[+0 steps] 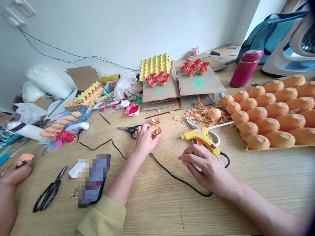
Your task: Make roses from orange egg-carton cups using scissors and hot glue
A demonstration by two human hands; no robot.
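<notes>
My left hand (145, 139) is closed around the side of a small orange egg-carton flower (157, 130), its petals curled into a rose shape. Just behind it on the table sits a second orange flower (156, 120). My right hand (203, 167) hovers over the table, fingers loosely curled with the tips close together and nothing visible in them. It is nearest to a yellow glue gun (200, 137), whose nozzle points left. Black-handled scissors (130, 130) lie partly behind my left hand.
Orange scraps (194, 116) lie beside a large orange egg tray (268, 114). Red flowers top cardboard sheets (199, 82). A black cord (177, 180) crosses the table near a phone (94, 183) and scissors (50, 191). Another person's hand (18, 172) holds an orange piece at left.
</notes>
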